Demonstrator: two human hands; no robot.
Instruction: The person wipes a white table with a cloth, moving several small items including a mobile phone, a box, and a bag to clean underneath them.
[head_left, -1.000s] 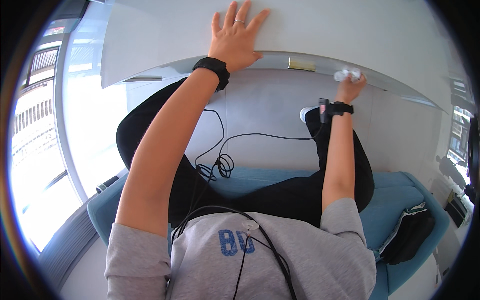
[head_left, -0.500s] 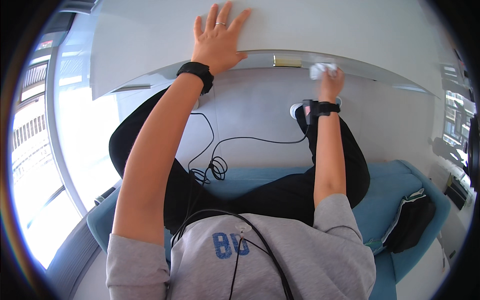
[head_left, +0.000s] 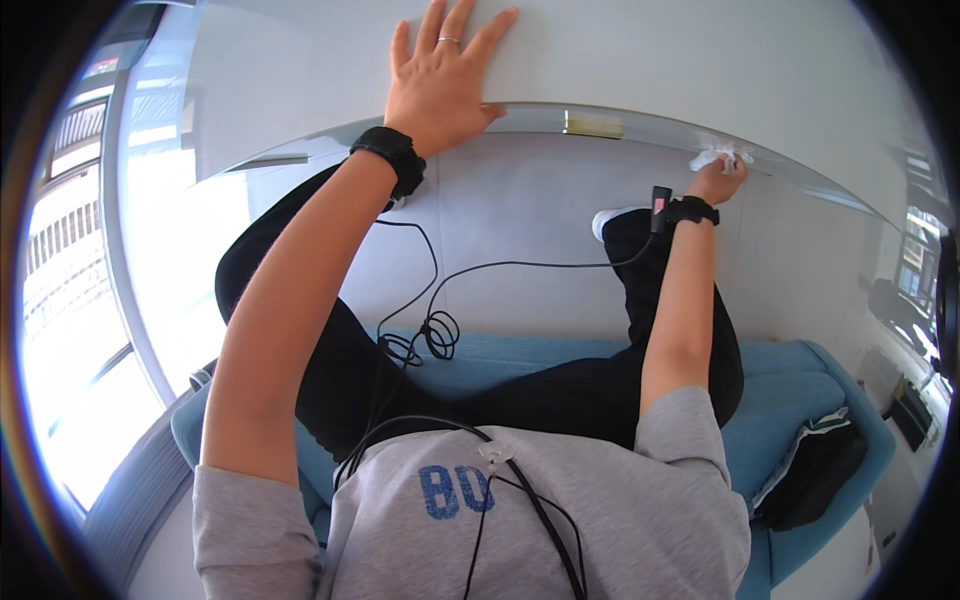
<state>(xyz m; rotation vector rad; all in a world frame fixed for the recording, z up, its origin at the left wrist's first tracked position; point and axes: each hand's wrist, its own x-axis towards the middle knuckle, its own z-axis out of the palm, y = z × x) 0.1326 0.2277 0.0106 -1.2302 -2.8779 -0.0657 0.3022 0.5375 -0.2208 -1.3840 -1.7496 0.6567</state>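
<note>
1. At the top centre of the frame, the left hand (head_left: 437,95) is laid palm-down on the white tabletop (head_left: 650,50), its fingers spread apart and nothing held; by its flatness and straight arm, it seems placed there as a brace.

2. At the upper right, a crumpled white tissue (head_left: 708,159) is held at the table's grey front edge (head_left: 675,135). It is clamped in the bunched fingers of the right hand (head_left: 718,182), probably so that the loose wad is kept together; whether the edge is firmly pressed cannot be told.

3. Left of the tissue, along the same edge, a gold-coloured rectangular plate (head_left: 594,124) is set, apart from both hands.

4. A small dark module (head_left: 661,208) is fastened by a black strap (head_left: 692,209) at the right wrist. Its black cable (head_left: 530,264) is left slack across the middle, presumably so that the arm is not tugged.

5. At the lower right, a black bag (head_left: 820,475) is rested on the blue sofa (head_left: 790,375), apparently kept clear of the arms.
</note>
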